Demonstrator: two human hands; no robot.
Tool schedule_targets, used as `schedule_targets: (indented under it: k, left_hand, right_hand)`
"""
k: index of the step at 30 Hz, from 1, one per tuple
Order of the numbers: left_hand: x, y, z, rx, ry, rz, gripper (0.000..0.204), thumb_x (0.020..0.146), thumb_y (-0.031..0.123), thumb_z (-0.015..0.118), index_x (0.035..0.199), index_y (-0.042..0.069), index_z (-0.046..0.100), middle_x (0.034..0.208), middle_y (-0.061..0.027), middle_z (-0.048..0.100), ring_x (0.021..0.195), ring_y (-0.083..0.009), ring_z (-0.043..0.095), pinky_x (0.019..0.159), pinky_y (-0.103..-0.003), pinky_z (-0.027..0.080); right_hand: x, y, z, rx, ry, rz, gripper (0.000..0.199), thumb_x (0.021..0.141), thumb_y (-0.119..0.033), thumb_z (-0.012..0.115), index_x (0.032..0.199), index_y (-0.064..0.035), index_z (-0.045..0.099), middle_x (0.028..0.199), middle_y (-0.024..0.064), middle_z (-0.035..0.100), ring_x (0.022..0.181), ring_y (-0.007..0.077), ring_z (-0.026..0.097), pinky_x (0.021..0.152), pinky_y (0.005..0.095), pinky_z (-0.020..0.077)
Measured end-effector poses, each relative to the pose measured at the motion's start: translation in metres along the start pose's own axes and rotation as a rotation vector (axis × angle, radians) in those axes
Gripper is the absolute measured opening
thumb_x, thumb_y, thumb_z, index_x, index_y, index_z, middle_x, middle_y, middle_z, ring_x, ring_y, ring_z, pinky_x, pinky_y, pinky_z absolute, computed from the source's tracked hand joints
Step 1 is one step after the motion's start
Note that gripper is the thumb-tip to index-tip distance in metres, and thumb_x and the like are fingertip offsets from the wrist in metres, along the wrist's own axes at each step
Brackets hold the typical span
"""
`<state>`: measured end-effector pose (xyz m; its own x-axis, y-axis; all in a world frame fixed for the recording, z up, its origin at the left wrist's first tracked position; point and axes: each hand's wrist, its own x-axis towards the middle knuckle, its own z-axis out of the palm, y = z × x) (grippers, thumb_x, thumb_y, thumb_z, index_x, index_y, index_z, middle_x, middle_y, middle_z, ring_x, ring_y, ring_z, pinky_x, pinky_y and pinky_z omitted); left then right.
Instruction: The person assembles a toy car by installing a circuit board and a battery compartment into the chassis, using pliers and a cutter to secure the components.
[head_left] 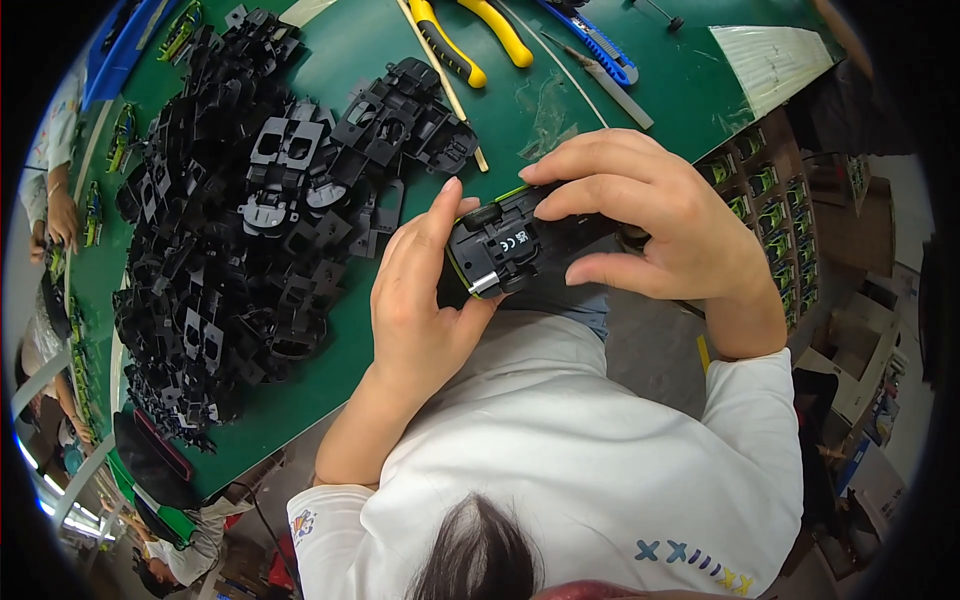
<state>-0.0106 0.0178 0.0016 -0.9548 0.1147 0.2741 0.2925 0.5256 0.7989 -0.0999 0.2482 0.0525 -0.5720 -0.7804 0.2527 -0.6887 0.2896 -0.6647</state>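
A toy car [508, 243] is held underside up in front of me. Its base is black with wheels showing, and a thin green edge runs along its body. My left hand [415, 295] is closed round the car's left end, fingers on the far side and thumb on the near side. My right hand [665, 215] curls over the other end, its fingertips on the far edge and its thumb low on the near side. That hand partly hides the car's right end. To the left, a large pile of black plastic car base parts [300, 260] covers the table.
On the green table [330, 30] lie yellow-and-black pliers [470, 35], a blue utility knife [600, 45], a thin wooden stick [440, 80] and a white sheet [770, 62]. Boxes of green pieces [775, 220] stand at right. Another person's hands [58, 225] work along the left edge.
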Motion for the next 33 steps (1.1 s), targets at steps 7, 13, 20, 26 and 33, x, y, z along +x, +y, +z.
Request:
schedule_targets:
  k: [7, 13, 20, 26, 33]
  left_hand:
    - [0.001, 0.001, 0.000, -0.001, -0.002, 0.002, 0.088, 0.063, 0.002, 0.089, 0.142, 0.001, 0.050, 0.119, -0.0141, 0.068, 0.106, -0.0261, 0.067, 0.091, -0.035, 0.052]
    - [-0.001, 0.000, -0.002, -0.007, -0.010, -0.003, 0.089, 0.062, -0.001, 0.087, 0.143, 0.001, 0.049, 0.120, -0.0145, 0.067, 0.106, -0.0263, 0.066, 0.093, -0.035, 0.051]
    - [0.000, 0.001, -0.002, 0.008, -0.014, -0.009, 0.098, 0.058, 0.017, 0.094, 0.142, -0.004, 0.048, 0.117, -0.0163, 0.068, 0.105, -0.0316, 0.065, 0.092, -0.040, 0.051]
    - [-0.003, -0.003, -0.004, -0.150, -0.036, 0.006, 0.083, 0.077, 0.033, 0.085, 0.141, -0.006, 0.048, 0.121, -0.0202, 0.066, 0.109, -0.0324, 0.063, 0.096, -0.039, 0.048]
    - [-0.009, -0.003, -0.007, -0.190, -0.037, -0.029, 0.068, 0.085, 0.022, 0.076, 0.141, -0.006, 0.049, 0.125, -0.0214, 0.064, 0.113, -0.0323, 0.062, 0.101, -0.039, 0.046]
  right_hand:
    - [0.000, 0.001, -0.005, -0.019, 0.010, -0.017, 0.046, 0.062, -0.012, 0.086, 0.104, -0.0066, 0.068, 0.114, 0.0084, 0.068, 0.109, 0.0298, 0.062, 0.092, 0.0410, 0.0502]
    - [-0.012, 0.005, -0.025, -0.006, 0.070, 0.111, 0.048, 0.062, -0.014, 0.088, 0.105, -0.0049, 0.068, 0.114, 0.0101, 0.068, 0.109, 0.0300, 0.063, 0.093, 0.0395, 0.0508]
    - [-0.040, 0.011, -0.016, 0.106, 0.156, 0.289, 0.054, 0.068, -0.018, 0.088, 0.115, -0.0041, 0.067, 0.118, 0.0106, 0.067, 0.106, 0.0249, 0.064, 0.090, 0.0349, 0.0516]
    - [-0.053, 0.004, -0.001, 0.278, 0.262, 0.536, 0.057, 0.072, -0.013, 0.086, 0.123, -0.0028, 0.064, 0.115, 0.0061, 0.065, 0.094, 0.0152, 0.062, 0.078, 0.0269, 0.0523]
    - [-0.051, 0.000, 0.005, 0.503, 0.232, 0.652, 0.055, 0.079, 0.001, 0.077, 0.131, 0.0001, 0.058, 0.120, 0.0081, 0.060, 0.088, 0.0080, 0.056, 0.075, 0.0206, 0.0489]
